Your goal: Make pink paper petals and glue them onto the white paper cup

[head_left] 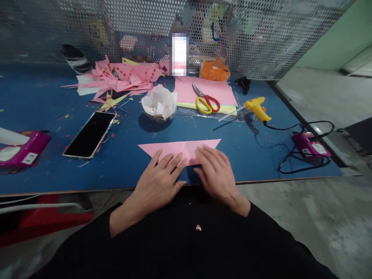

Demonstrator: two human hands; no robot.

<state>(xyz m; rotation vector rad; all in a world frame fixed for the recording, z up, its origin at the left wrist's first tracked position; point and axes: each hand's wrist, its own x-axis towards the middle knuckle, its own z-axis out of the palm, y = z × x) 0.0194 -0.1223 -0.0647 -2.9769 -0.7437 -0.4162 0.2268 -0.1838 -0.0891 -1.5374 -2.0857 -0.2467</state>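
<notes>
A folded piece of pink paper (174, 148) lies flat near the front edge of the blue table, with pointed corners at its left and right ends. A crease runs up its middle. My left hand (161, 174) rests on its left half, fingers stretched out and lying on the paper. On the right half lies my right hand (216, 170), slightly smeared by motion, its fingers extended over the sheet. Both palms sit close to the table edge. The paper's lower edge is partly hidden under my hands.
Behind the paper stand a white paper-lined bowl (159, 102) and scissors (207, 101) on pink sheets (186, 90). A phone (90, 134) lies left, below pink scraps (133, 75). To the right are a yellow glue gun (257, 107), its cord and a purple power socket (312, 147).
</notes>
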